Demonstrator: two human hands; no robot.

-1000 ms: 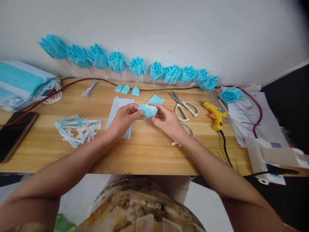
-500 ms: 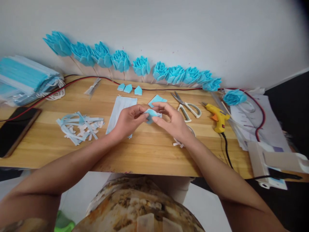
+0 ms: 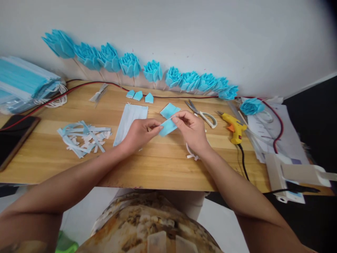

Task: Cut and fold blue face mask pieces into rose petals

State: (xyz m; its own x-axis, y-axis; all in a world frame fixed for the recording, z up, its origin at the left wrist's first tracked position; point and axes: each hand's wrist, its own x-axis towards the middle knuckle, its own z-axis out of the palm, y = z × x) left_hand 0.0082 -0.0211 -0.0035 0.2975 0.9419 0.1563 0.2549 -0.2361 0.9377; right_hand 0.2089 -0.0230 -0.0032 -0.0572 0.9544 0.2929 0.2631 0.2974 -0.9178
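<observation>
Fingers (image 3: pixel 157 131) of the left hand (image 3: pixel 139 135) and right hand (image 3: pixel 193 129) pinch opposite ends of a small blue fabric piece (image 3: pixel 168 127) over the middle of a wooden tabletop (image 3: pixel 158 170). Another blue piece (image 3: pixel 170 110) lies just beyond them; a pleated face mask (image 3: pixel 133 117) is near the left hand, and white-handled scissors (image 3: pixel 209 119) near the right. At the tabletop's far left corner, clear plastic packaging (image 3: pixel 7 107) partly surrounds stacked blue face masks (image 3: pixel 26 79). A yellow glue gun (image 3: pixel 235 129) lies toward the right edge.

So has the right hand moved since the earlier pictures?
Yes, slightly: judged against the scissors, the right hand has shifted rightward toward them, and it now covers a handle loop that showed before.
</observation>
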